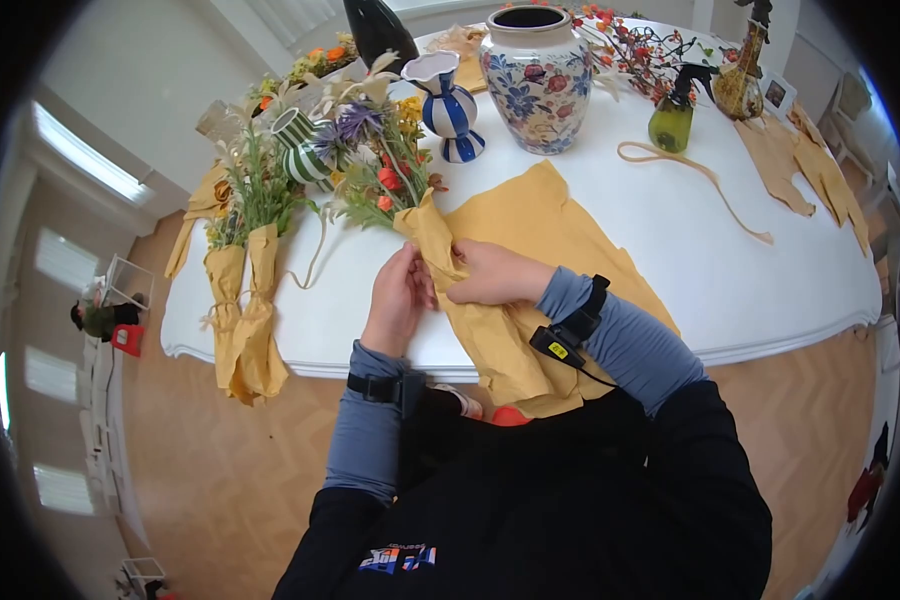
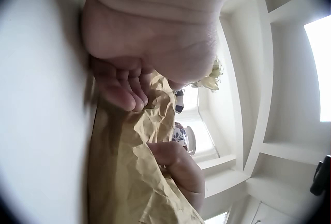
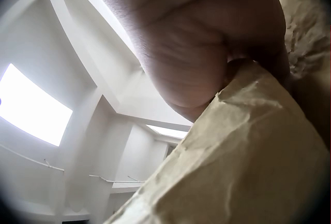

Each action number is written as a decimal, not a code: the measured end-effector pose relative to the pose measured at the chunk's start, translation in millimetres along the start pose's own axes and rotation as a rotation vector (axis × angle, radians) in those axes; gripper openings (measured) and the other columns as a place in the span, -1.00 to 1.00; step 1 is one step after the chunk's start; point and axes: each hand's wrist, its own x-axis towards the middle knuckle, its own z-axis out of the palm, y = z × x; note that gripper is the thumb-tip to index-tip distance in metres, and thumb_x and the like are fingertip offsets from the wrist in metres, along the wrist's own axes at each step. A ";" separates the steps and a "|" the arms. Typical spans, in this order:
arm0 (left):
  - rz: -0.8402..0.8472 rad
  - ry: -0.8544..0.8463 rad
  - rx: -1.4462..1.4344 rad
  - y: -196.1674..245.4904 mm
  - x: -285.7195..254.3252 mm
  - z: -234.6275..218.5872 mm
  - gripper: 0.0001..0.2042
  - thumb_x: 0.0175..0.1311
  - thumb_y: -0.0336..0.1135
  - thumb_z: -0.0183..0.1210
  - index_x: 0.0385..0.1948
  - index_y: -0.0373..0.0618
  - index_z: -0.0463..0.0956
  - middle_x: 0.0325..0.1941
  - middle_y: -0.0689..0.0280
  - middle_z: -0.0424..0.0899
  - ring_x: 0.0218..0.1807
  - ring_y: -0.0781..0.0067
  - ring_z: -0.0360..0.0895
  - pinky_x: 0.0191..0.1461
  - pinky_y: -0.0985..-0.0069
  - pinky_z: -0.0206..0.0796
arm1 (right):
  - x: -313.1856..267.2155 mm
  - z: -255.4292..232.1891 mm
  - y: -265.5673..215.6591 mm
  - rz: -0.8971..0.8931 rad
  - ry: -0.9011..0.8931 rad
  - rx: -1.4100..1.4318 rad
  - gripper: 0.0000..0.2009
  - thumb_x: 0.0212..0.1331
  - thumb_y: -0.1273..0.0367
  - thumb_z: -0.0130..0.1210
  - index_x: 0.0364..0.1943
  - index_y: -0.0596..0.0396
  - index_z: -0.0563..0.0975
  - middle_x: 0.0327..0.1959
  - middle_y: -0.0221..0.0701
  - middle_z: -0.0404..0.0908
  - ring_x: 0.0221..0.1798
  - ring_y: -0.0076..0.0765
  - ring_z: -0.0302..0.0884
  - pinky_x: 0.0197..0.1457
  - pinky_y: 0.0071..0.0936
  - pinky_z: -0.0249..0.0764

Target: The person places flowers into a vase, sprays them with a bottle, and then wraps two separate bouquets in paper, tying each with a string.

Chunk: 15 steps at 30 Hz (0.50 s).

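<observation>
- A white table (image 1: 770, 270) carried vases and a bouquet (image 1: 390, 180).
- Both hands pinched the yellow paper (image 1: 530, 240) gathered round the stems: left hand (image 1: 398, 295) left of the wrap, right hand (image 1: 495, 275) right.
- The wrap's long axis ran from the flowers toward the person.

You have two hands on the job, the left hand (image 1: 398, 298) and the right hand (image 1: 492, 274), both gripping one sheet of yellow wrapping paper (image 1: 540, 250) just in front of the big floral vase (image 1: 536, 78). Left of that vase you can count two striped vases, a blue one (image 1: 450, 108) and a green one (image 1: 300, 148), and one already wrapped bouquet (image 1: 242, 250). Right of it stand one green spray bottle (image 1: 672, 118) and one gold vase (image 1: 738, 82).
</observation>
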 end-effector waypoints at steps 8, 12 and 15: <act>0.160 0.257 0.002 -6.6 -1.3 7.4 -0.79 0.56 -0.23 0.12 0.00 -0.14 0.44 -0.29 0.44 0.57 -0.35 0.67 0.52 -0.54 0.62 0.45 | 9.5 1.8 17.2 -0.005 -0.066 0.258 -0.50 0.18 0.30 0.25 0.16 0.32 0.50 0.00 -0.21 0.69 -0.02 -0.34 0.67 0.06 -0.40 0.59; 0.183 0.300 0.013 -4.2 -3.7 12.5 -0.77 0.56 -0.21 0.13 0.03 -0.14 0.43 -0.29 0.47 0.53 -0.32 0.69 0.51 -0.54 0.64 0.43 | -1.8 -7.4 -0.4 0.038 -0.133 0.380 -0.54 0.20 0.34 0.21 0.16 0.28 0.49 -0.02 -0.26 0.69 -0.05 -0.43 0.66 0.03 -0.44 0.59; 0.193 0.322 0.008 -1.1 -7.8 14.9 -0.78 0.57 -0.19 0.11 0.03 -0.11 0.44 -0.30 0.49 0.48 -0.37 0.73 0.46 -0.48 0.64 0.45 | -1.8 -9.3 -1.3 0.062 -0.195 0.465 -0.56 0.19 0.36 0.19 0.15 0.25 0.49 -0.06 -0.32 0.67 -0.08 -0.47 0.65 0.00 -0.45 0.59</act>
